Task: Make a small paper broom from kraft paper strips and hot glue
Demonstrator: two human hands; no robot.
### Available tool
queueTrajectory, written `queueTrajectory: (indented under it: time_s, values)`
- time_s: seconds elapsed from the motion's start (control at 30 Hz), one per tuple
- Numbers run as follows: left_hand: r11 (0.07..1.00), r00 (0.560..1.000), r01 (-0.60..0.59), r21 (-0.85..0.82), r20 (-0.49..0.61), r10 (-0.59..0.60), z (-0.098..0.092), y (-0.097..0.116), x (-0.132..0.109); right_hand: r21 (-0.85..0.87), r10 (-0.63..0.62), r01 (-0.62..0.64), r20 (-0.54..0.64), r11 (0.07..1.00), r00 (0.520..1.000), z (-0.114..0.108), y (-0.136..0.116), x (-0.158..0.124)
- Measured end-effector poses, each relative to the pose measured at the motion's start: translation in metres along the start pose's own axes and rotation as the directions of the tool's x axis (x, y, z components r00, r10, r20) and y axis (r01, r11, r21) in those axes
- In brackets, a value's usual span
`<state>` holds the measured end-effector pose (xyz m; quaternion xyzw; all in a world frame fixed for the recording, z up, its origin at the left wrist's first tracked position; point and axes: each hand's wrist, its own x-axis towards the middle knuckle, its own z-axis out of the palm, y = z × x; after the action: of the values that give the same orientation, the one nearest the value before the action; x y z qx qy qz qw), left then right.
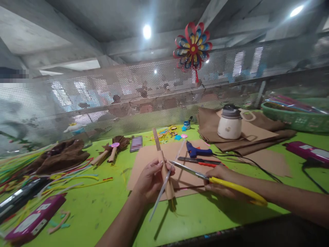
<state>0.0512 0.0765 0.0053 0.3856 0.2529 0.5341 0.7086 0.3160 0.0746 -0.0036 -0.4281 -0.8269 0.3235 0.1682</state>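
Left hand [154, 173] pinches the brown paper tube [168, 187] above the cardboard sheet [144, 161], apparently to steady it, a pale strip [159, 198] crossing it; right hand [218, 176] has its fingers around yellow-handled scissors [236, 187], presumably angled inward for reach

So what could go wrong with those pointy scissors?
The scissors in the right hand point toward the left hand, with the tip very near its fingers, so a slip might nick one. The left hand's grip has both a brown tube and a pale strip, so one could slide. Also, the blue glue gun lies close by; its cord might get snagged, and I can't tell whether it's hot.
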Motion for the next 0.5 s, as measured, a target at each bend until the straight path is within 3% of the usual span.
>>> queueTrajectory:
  time_s: [0.17, 0.33, 0.5]
  values:
    - [1.000, 1.000, -0.011, -0.006, -0.020, 0.011, -0.004, -0.001, 0.000, 0.008, -0.036, 0.037, -0.027, 0.999, 0.999, -0.008, -0.007, -0.007]
    - [0.998, 0.999, 0.049, 0.026, -0.023, -0.048, -0.007, -0.003, 0.002, -0.015, -0.026, 0.025, -0.058, 1.000, 0.998, 0.001, -0.007, -0.008]
    - [0.999, 0.998, 0.045, 0.020, -0.043, -0.044, -0.006, -0.005, 0.003, -0.047, 0.049, -0.058, -0.173, 0.997, 0.984, -0.009, -0.004, -0.008]
